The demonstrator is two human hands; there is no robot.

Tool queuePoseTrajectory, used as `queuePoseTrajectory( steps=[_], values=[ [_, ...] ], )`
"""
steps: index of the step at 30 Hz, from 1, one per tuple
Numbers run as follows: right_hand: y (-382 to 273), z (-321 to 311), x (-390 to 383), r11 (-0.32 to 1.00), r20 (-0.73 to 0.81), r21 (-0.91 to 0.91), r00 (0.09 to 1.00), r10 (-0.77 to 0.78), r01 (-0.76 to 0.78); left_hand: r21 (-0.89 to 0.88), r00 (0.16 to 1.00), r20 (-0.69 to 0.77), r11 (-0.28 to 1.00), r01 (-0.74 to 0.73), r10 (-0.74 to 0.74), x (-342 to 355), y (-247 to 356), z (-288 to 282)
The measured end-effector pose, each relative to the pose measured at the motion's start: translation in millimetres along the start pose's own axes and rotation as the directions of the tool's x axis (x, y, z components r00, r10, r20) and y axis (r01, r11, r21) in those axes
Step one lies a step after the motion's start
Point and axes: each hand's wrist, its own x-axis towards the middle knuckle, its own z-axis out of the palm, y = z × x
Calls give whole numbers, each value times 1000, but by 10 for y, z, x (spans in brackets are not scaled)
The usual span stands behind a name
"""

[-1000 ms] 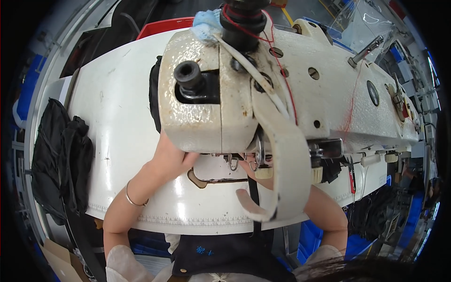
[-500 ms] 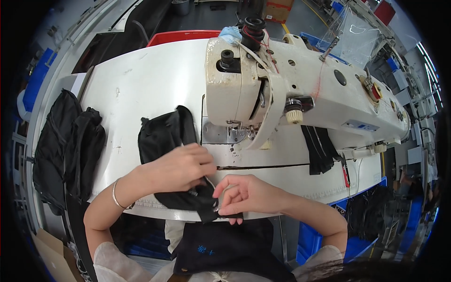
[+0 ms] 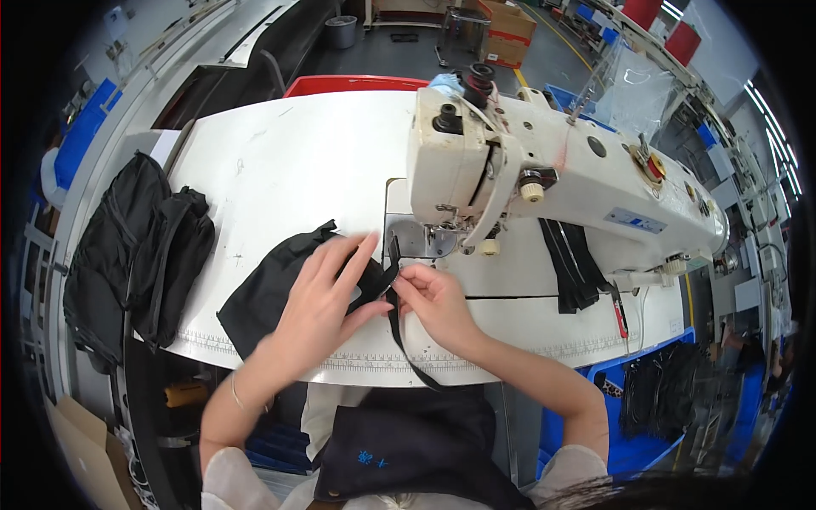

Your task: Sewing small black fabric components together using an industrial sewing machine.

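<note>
A black fabric piece (image 3: 268, 285) lies on the white table in front of the sewing machine's needle area (image 3: 438, 234). Over its right part is my left hand (image 3: 319, 293), its fingers and thumb spread apart. My right hand (image 3: 438, 306) has thumb and fingertips pinched together on a narrow black strip (image 3: 396, 327) at the fabric's right edge. One end of this strip points up beside the metal needle plate (image 3: 404, 236); the other hangs down past the table's front edge. My left palm hides part of the fabric.
The white sewing machine (image 3: 544, 161) spans the right side. Black zippers (image 3: 569, 263) lie under its arm, beside red-handled snips (image 3: 620, 314). More black fabric pieces (image 3: 174, 263) are heaped at the left edge. A blue bin (image 3: 561, 433) stands below right.
Both hands have moved up toward the needle plate with the fabric and strip. My left hand has spread its fingers. The fabric now lies flatter, and the view has shifted.
</note>
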Motion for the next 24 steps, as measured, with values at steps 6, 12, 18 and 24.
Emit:
queuePoseTrajectory(
  steps=[6, 12, 18, 24],
  values=[
    [-145, -167, -133, 973, 129, 147, 979, 159, -177, -558, 831, 553, 767, 316, 60, 396, -470, 166],
    [-146, -285, -363, 831, 385, -417, 900, -205, 368, -604, 817, 575, 647, 465, -50, 398, -401, 183],
    [-90, -387, -185, -262, 783, -590, 464, -414, 764, -555, 918, 395, 790, 259, -23, 463, -521, 369],
    [-45, -583, 227, -390, 736, -677, 559, -382, 624, -259, 998, 36, 964, 63, -56, 879, -728, 651]
  ],
)
